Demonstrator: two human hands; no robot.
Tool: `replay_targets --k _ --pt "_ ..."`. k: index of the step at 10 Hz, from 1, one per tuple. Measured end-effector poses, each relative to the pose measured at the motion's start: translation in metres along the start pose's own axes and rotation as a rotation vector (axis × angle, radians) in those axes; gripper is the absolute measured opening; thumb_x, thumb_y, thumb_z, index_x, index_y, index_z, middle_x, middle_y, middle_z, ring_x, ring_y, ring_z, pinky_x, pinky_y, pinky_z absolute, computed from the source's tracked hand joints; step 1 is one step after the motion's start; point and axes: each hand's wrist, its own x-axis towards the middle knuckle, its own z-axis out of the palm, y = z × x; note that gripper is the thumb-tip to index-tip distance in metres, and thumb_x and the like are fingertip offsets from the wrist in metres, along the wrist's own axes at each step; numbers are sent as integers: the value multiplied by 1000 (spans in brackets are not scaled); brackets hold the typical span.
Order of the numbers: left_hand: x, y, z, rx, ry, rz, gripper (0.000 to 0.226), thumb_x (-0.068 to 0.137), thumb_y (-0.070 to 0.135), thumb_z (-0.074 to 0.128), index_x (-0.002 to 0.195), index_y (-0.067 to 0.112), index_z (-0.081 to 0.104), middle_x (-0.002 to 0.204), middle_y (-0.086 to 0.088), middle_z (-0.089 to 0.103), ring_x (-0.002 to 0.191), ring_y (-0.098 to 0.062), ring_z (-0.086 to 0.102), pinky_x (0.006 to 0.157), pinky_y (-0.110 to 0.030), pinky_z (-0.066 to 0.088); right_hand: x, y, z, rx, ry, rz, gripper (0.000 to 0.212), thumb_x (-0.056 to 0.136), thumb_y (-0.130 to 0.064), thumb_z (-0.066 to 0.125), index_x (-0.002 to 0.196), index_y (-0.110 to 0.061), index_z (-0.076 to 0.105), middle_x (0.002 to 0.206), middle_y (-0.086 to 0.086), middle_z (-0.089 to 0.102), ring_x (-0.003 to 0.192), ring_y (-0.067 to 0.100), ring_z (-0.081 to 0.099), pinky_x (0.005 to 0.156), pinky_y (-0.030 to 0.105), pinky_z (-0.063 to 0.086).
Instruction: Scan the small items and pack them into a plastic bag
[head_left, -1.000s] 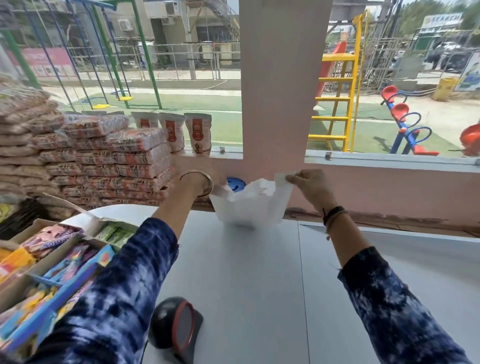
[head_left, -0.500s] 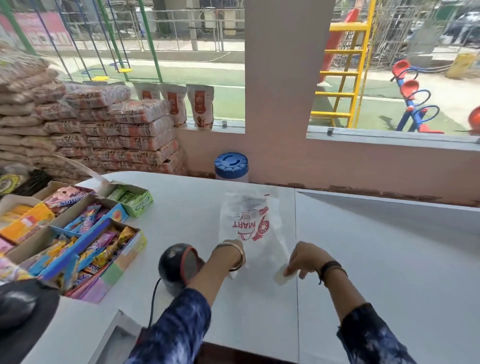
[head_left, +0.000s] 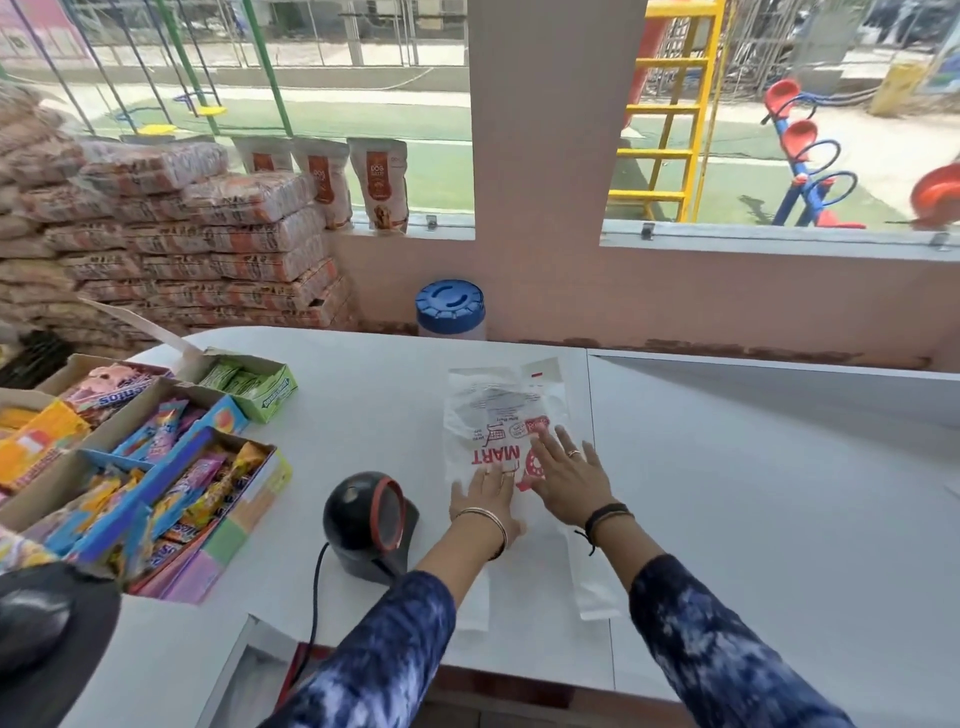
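A white plastic bag (head_left: 498, 410) with red "MART" print lies flat on the white counter (head_left: 727, 493). My left hand (head_left: 485, 501) rests palm down on its near part, fingers spread. My right hand (head_left: 569, 475) presses flat on the bag just to the right, fingers apart. Neither hand holds anything. A black barcode scanner (head_left: 371, 522) with a red-rimmed window stands left of the bag. Open cardboard boxes of small candy packets (head_left: 156, 467) sit at the counter's left.
A green box of gum packs (head_left: 254, 382) stands behind the candy boxes. A blue-lidded jar (head_left: 450, 309) is past the counter's far edge. Stacked sacks (head_left: 171, 249) fill the far left. A black rounded object (head_left: 52, 639) sits at the near left corner.
The bag went from held up at the wall to lying flat on the counter. Both hands let go of its edge and now press flat on top of it.
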Motion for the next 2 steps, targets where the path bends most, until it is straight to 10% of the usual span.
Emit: replay_targets --k 2 --pt "-4 0 -22 11 250 122 57 99 37 28 149 14 16 161 -3 5 149 -21 2 119 -44 10 2 8 -6 47 119 -30 58 100 -39 24 150 -18 3 161 -2 -1 148 19 -5 118 45 0"
